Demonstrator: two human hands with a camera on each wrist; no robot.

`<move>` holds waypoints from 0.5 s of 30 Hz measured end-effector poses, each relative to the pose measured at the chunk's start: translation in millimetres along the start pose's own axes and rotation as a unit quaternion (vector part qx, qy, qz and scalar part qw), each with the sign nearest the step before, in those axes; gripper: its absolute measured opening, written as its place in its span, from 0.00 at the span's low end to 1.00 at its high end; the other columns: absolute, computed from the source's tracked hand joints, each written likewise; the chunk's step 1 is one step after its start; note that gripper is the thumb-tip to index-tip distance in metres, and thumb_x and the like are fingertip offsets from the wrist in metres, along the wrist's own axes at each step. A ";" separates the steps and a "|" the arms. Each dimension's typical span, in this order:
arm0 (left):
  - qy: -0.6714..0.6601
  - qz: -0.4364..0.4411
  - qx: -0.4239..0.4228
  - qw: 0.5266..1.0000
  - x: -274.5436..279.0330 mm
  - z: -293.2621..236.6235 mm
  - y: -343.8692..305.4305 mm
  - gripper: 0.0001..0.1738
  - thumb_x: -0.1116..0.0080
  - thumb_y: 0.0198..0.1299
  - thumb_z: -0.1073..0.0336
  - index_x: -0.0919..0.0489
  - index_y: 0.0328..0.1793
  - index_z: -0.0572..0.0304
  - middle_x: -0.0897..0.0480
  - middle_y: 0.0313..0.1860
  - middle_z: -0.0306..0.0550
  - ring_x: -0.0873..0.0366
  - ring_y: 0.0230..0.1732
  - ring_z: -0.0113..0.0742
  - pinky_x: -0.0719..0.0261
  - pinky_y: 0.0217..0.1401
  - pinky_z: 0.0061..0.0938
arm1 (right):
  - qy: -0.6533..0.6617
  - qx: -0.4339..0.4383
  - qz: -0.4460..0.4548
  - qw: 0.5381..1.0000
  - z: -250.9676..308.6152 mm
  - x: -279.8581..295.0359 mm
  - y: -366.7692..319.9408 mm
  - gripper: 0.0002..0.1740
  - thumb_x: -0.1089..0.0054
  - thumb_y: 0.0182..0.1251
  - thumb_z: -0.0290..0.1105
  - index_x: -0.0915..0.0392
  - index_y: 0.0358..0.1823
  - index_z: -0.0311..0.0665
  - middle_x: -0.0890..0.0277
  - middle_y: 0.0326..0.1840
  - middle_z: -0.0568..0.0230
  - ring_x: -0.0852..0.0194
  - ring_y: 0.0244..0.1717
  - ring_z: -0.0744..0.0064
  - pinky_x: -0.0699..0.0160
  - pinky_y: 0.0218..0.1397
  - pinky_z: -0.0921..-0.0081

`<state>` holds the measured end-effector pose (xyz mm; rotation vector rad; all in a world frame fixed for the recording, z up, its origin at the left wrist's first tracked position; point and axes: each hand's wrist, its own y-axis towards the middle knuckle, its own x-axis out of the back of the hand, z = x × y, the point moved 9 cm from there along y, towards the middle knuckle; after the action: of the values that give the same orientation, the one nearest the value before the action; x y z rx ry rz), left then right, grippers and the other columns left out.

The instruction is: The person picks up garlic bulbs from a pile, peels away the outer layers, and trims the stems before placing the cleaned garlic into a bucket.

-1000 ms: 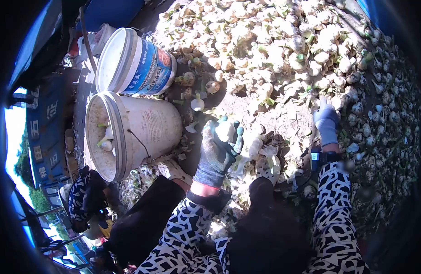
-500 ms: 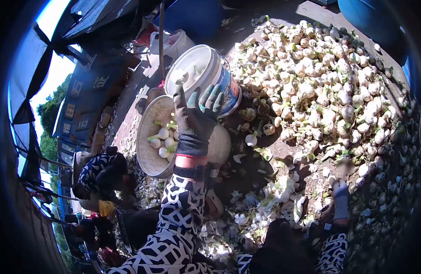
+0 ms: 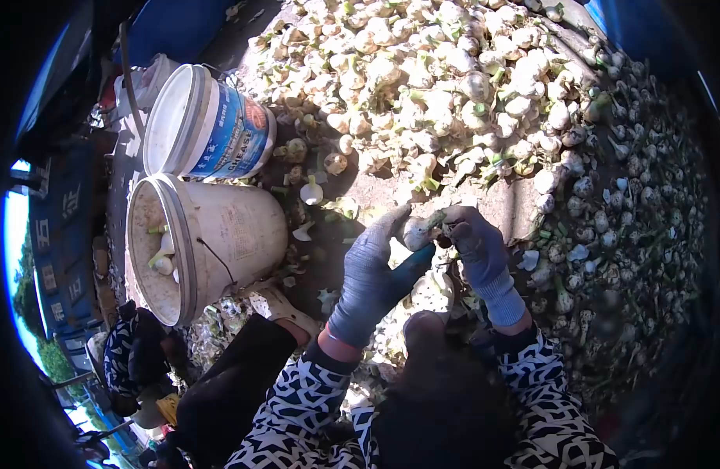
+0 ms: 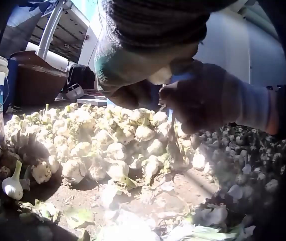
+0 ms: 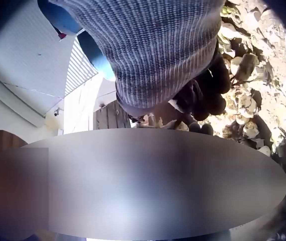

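Both hands wear grey knitted gloves and meet in front of the body in the head view. My left hand (image 3: 369, 275) grips a whitish garlic bulb (image 3: 415, 233) between thumb and fingers. From the other side, the curled fingers of my right hand (image 3: 482, 254) pinch the bulb's stalk end, where brownish outer skin and some green show. In the left wrist view the right hand (image 4: 200, 98) is in shadow beside the left glove (image 4: 133, 57). The right wrist view is mostly blocked by a blurred patch below the glove cuff (image 5: 158, 55).
A large heap of garlic (image 3: 422, 86) lies ahead, with shaded bulbs (image 3: 641, 234) to the right. At left, a white bucket (image 3: 242, 227) holding several peeled bulbs stands beside a blue-labelled bucket (image 3: 233, 137). Peelings (image 3: 395, 328) litter the ground near the feet. Another person (image 3: 133, 352) sits at lower left.
The left hand went out to the buckets with open fingers, a bulb in the air beyond it, and came back. It now holds another bulb. The right hand has moved from the heap to meet it.
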<state>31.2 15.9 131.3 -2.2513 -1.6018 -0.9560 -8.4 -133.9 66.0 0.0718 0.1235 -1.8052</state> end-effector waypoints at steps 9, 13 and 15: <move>0.107 -0.044 -0.081 0.990 -0.6 -29.6 -3.9 0.22 0.31 0.41 0.69 0.24 0.45 0.61 0.21 0.32 0.49 0.22 0.32 0.46 0.23 0.37 0.33 | -0.117 0.053 0.017 0.992 28.8 -5.6 -0.5 0.08 0.38 0.65 0.34 0.25 0.34 0.37 0.23 0.23 0.66 0.27 0.23 0.80 0.26 0.29 0.77; -0.014 0.005 -0.028 1.000 -3.1 -12.5 -4.3 0.19 0.31 0.46 0.69 0.24 0.45 0.62 0.18 0.34 0.46 0.19 0.34 0.33 0.21 0.38 0.26 | -0.055 0.022 0.060 0.996 20.1 -3.9 -3.5 0.07 0.40 0.67 0.32 0.24 0.36 0.36 0.24 0.24 0.70 0.28 0.24 0.83 0.27 0.29 0.81; -0.248 0.109 0.175 0.946 -21.9 16.7 -9.4 0.26 0.26 0.46 0.59 0.24 0.49 0.60 0.19 0.35 0.40 0.22 0.34 0.29 0.23 0.37 0.24 | 0.071 -0.117 0.114 0.984 6.8 -9.7 -9.0 0.08 0.42 0.68 0.32 0.25 0.38 0.35 0.26 0.26 0.73 0.31 0.23 0.85 0.30 0.27 0.84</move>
<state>24.7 11.5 103.3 -2.4465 -1.4927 -0.0293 -14.7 -123.3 74.3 0.0445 0.4126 -1.5459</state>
